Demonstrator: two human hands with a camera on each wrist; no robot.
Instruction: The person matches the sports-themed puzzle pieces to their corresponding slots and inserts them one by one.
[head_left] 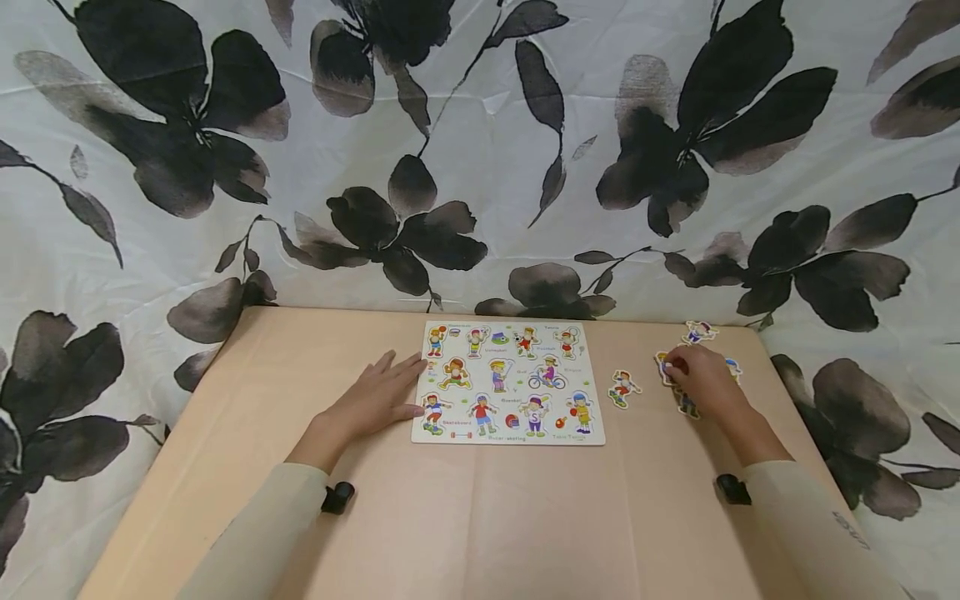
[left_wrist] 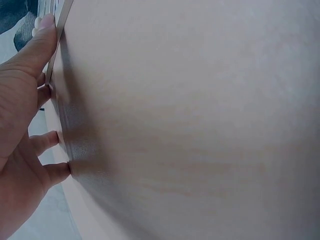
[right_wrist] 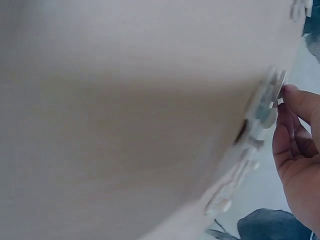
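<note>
A white puzzle board (head_left: pixel 589 392) printed with sports-playing children lies near the table's far edge. My left hand (head_left: pixel 375 396) rests at the board's left side, fingers spread, with the thumb at its edge. In the left wrist view, the thumb of that hand (left_wrist: pixel 30 100) lies over the board's rim while other fingertips touch the table. To the right, my right hand (head_left: pixel 708 387) pinches a puzzle piece (head_left: pixel 662 367) between thumb and finger, over a small cluster of pieces. From the right wrist, the pinched piece (right_wrist: pixel 281 86) appears tilted on edge; its picture is hidden.
One loose puzzle piece (head_left: pixel 622 389) lies between the board and the cluster. Around the right hand are more pieces, including one at the back (head_left: pixel 699 332) and one in front (head_left: pixel 687 406). A flowered cloth (head_left: pixel 495 167) hangs behind the wooden table (head_left: pixel 540 517).
</note>
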